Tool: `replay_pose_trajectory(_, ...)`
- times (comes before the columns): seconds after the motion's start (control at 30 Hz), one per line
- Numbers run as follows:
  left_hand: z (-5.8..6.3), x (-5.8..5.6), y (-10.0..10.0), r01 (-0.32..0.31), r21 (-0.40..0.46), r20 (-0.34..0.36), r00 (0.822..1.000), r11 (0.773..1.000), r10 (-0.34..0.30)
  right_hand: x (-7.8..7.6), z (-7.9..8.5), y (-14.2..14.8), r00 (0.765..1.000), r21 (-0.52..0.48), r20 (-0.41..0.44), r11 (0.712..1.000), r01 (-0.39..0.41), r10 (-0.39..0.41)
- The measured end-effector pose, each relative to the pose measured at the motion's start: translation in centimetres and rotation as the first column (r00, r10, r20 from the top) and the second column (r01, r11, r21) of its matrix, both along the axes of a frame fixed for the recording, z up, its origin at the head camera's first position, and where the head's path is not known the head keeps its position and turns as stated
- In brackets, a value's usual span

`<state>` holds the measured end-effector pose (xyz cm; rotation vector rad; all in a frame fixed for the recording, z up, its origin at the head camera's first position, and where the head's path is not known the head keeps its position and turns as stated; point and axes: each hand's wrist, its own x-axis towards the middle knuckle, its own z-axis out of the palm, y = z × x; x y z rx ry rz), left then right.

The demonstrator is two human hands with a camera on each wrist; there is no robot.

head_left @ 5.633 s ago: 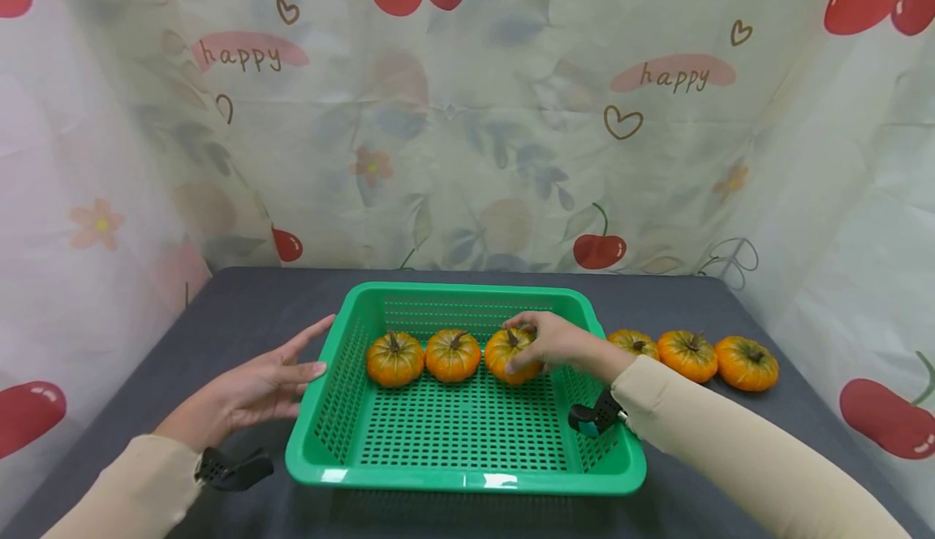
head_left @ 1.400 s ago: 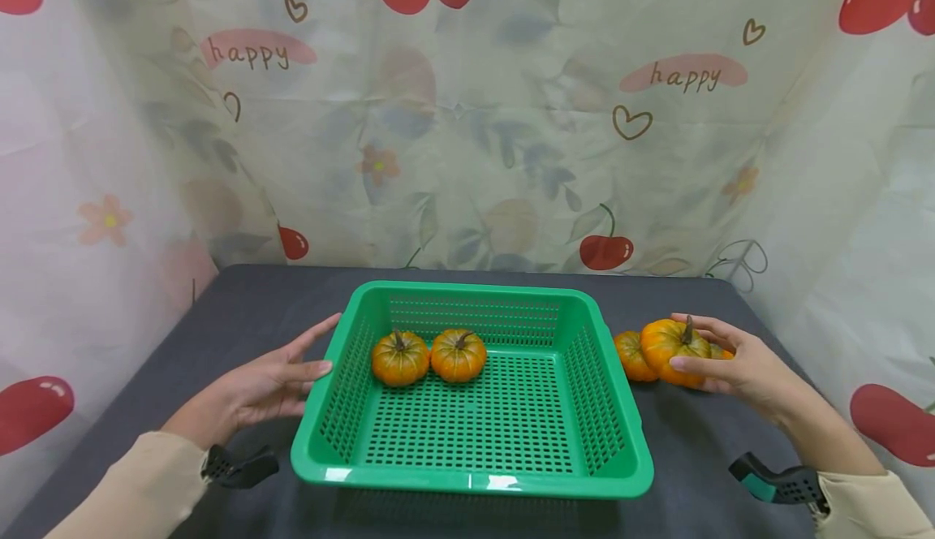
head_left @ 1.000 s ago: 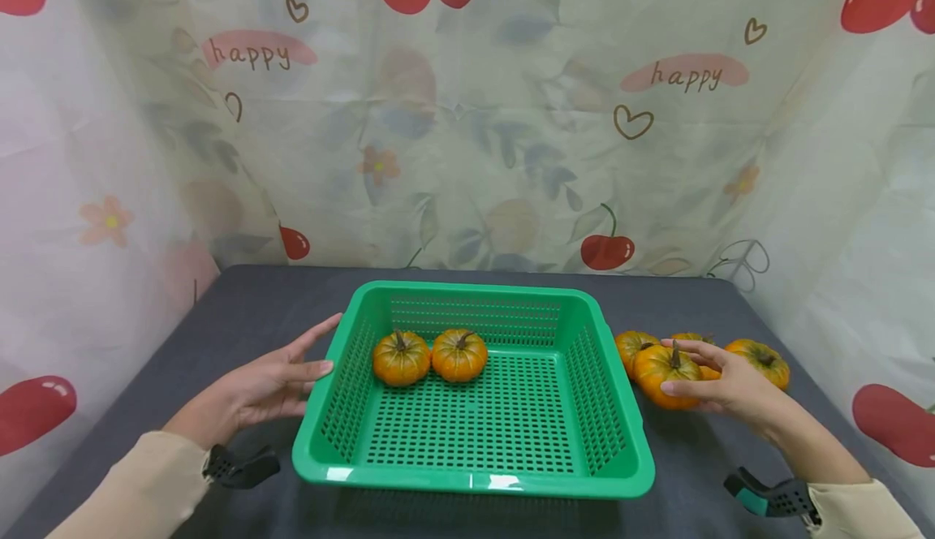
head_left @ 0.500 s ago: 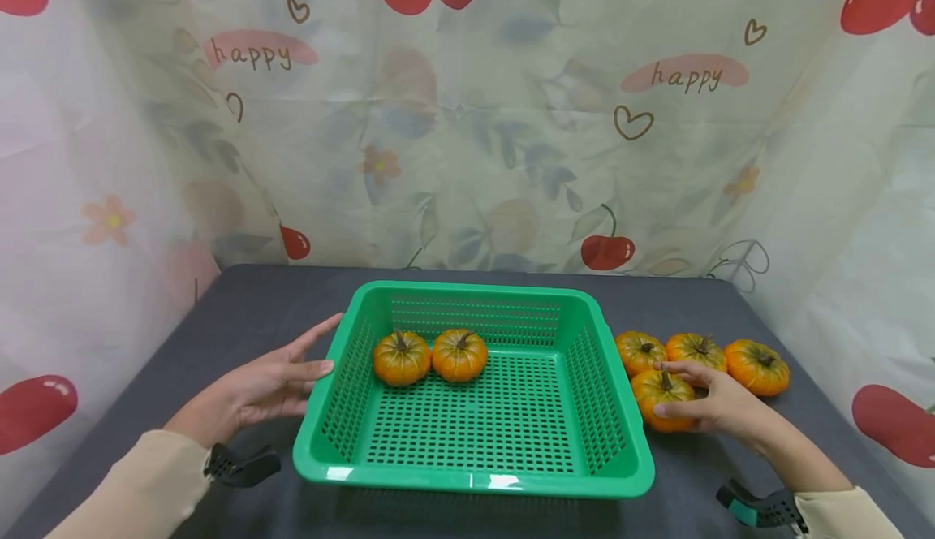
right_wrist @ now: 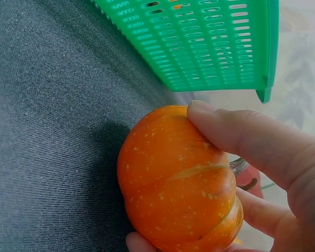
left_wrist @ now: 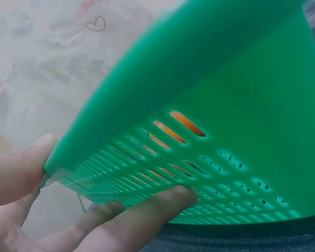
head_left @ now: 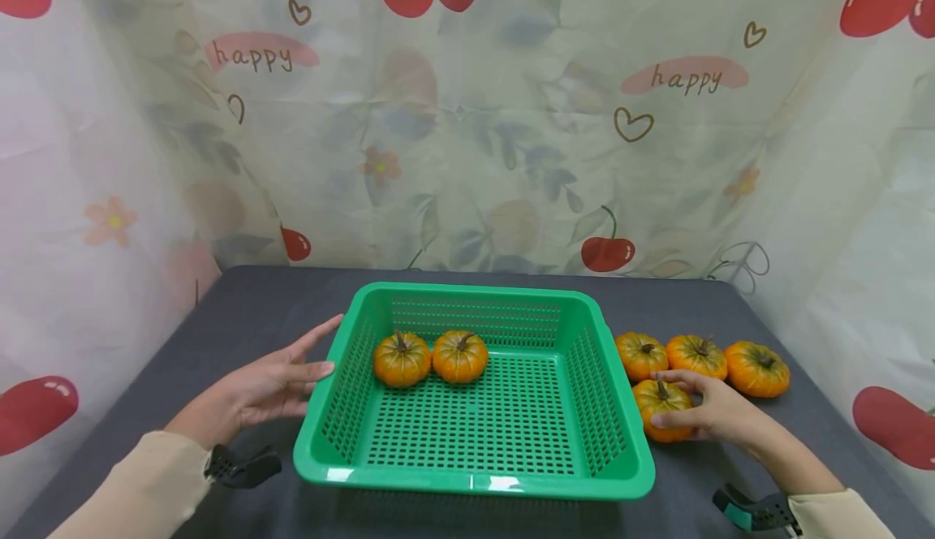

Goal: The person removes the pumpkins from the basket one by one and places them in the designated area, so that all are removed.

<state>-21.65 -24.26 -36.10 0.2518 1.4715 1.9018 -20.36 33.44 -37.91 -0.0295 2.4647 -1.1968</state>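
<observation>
In the head view my right hand (head_left: 712, 409) grips a small orange pumpkin (head_left: 661, 411) at the right side of the green basket (head_left: 471, 482). The right wrist view shows my thumb on top of this pumpkin (right_wrist: 173, 178) and fingers round its far side, close over the dark cloth. My left hand (head_left: 266, 381) touches the basket's left side, fingers extended. Its thumb is at the rim and fingertips lie against the slotted wall (left_wrist: 241, 142). Inside the basket, two pumpkins, one left (head_left: 401, 359) and one right (head_left: 459, 356), sit side by side near the back.
Three more pumpkins stand in a row right of the basket: the nearest one (head_left: 641, 355), a middle one (head_left: 696, 355) and an outer one (head_left: 757, 368). A dark cloth (head_left: 270, 295) covers the table. Printed curtains (head_left: 453, 157) hang behind and at both sides.
The right hand has taken the third pumpkin out of the basket, over to the right, then down and nearer in front of the row. The left hand stays at the basket.
</observation>
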Motion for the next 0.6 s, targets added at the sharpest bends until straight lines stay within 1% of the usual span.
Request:
replay_pose_trajectory(0.17,0.04,0.07,0.05,-0.005,-0.003,-0.005,1.0,1.0,0.005,-0.12,-0.17,0.25,1.0,0.01,-0.001,1.0,-0.003,0.003)
replay_pose_trajectory(0.37,0.01,0.07,0.02,0.003,0.007,-0.01,1.0,1.0,-0.003,-0.03,-0.14,0.68,0.997,0.066,-0.037,0.996,-0.058,0.061)
replay_pose_trajectory(0.5,-0.05,0.03,-0.04,0.01,0.017,-0.008,1.0,1.0,-0.01,0.07,-0.02,0.78,0.994,0.077,-0.052,0.993,-0.093,0.097)
replay_pose_trajectory(0.6,-0.09,0.0,-0.06,0.011,0.022,-0.003,1.0,1.0,-0.011,0.06,-0.01,0.82,0.992,0.089,-0.06,0.991,-0.104,0.109)
